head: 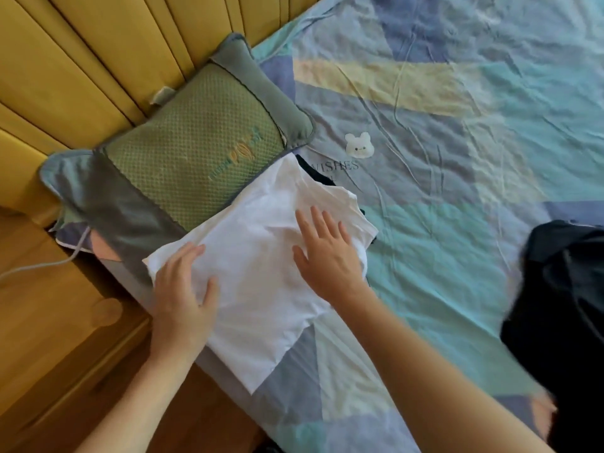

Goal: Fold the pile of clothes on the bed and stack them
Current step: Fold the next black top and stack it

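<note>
A blue bed sheet [441, 197] meets a yellow headboard [81, 60] at ten o'clock. The left hand [183, 299] and right hand [330, 256] press flat, fingers spread, on the white shirt [261, 256].

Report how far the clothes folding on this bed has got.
Done: a dark garment seems to lie folded under the white one, only its edge showing. In hand: both the left hand and right hand lie flat on the white shirt, apparently smoothing it beside the pillow. Left: a crumpled dark pile at the right edge, unfolded.
</note>
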